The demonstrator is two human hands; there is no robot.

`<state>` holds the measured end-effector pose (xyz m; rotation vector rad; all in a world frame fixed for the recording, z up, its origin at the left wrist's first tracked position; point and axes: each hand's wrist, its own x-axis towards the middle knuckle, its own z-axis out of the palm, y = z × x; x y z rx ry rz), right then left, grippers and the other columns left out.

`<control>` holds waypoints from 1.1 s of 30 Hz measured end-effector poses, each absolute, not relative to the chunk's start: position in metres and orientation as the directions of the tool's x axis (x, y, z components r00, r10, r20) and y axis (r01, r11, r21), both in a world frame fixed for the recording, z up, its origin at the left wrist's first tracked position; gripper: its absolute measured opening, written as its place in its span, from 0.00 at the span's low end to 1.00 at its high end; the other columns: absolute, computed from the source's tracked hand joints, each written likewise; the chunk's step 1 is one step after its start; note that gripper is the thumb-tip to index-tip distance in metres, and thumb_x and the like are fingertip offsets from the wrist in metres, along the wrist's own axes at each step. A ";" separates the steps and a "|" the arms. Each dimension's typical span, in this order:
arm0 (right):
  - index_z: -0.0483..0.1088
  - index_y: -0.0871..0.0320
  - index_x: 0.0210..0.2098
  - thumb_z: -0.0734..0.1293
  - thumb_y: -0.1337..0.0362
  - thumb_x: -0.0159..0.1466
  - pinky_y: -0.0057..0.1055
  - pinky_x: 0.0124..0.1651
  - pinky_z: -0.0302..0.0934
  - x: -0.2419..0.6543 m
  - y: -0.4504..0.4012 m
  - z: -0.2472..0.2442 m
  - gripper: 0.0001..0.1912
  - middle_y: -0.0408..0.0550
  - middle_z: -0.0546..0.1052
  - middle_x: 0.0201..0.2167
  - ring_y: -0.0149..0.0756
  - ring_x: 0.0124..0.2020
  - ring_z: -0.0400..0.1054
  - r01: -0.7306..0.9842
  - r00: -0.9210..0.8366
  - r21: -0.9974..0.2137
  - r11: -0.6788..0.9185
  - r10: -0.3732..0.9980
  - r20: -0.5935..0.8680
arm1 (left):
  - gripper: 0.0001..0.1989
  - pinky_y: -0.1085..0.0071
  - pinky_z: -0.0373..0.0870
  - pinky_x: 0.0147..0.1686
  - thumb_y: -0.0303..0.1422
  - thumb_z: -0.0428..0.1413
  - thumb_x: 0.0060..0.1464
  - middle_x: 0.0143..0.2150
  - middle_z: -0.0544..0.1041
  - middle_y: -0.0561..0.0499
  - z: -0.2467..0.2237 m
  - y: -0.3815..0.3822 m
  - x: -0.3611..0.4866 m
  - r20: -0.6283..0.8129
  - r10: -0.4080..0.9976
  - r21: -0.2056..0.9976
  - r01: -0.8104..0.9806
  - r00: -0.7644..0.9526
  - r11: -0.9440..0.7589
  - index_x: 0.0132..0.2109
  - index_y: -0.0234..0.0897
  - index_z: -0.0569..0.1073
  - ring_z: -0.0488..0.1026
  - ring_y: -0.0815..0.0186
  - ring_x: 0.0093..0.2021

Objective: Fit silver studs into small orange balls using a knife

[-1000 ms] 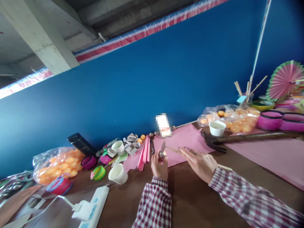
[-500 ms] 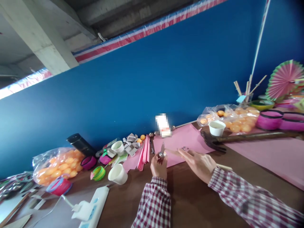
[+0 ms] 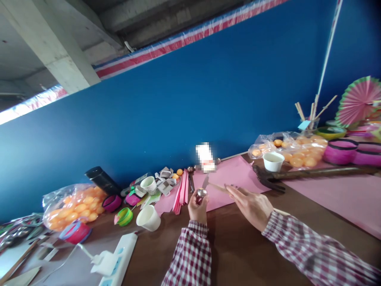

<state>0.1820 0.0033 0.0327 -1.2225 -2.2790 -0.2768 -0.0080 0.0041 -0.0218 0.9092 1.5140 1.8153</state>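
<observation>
A white paper cup (image 3: 148,218) sits left on the counter (image 3: 235,246). Beside it, your left hand (image 3: 197,206) curls around a shiny ball (image 3: 201,193), near the pink paper (image 3: 238,171). The ball looks hard and slippery; grip it round its widest part. Farther right, your right hand (image 3: 253,204) is closed on a slim wooden-handled tool (image 3: 218,186), probably light and stiff, best held along the handle.
</observation>
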 end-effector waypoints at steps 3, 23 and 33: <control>0.57 0.49 0.54 0.52 0.61 0.64 0.22 0.18 0.48 0.182 0.003 0.031 0.19 0.45 0.75 0.30 0.25 0.19 0.66 0.807 -0.487 -0.033 0.589 0.697 0.527 | 0.24 0.73 0.68 0.30 0.32 0.60 0.38 0.30 0.73 0.49 -0.020 0.003 -0.006 0.090 0.842 0.971 -0.140 -0.532 -0.192 0.45 0.30 0.69 0.70 0.73 0.26; 0.57 0.50 0.55 0.51 0.62 0.64 0.21 0.21 0.52 0.184 0.006 0.031 0.20 0.45 0.75 0.33 0.25 0.23 0.67 0.812 -0.420 -0.107 0.574 0.701 0.576 | 0.05 0.77 0.71 0.34 0.27 0.56 0.47 0.32 0.75 0.45 -0.007 0.002 -0.006 -0.168 0.892 0.668 -0.715 -0.418 -0.209 0.33 0.29 0.73 0.74 0.70 0.32; 0.56 0.50 0.56 0.51 0.62 0.64 0.22 0.20 0.50 0.182 0.008 0.026 0.20 0.45 0.75 0.32 0.26 0.21 0.66 0.821 -0.422 -0.082 0.566 0.696 0.581 | 0.08 0.74 0.72 0.34 0.27 0.49 0.53 0.33 0.75 0.42 0.001 -0.002 -0.001 -0.191 0.915 0.602 -0.779 -0.355 -0.177 0.33 0.28 0.71 0.74 0.70 0.31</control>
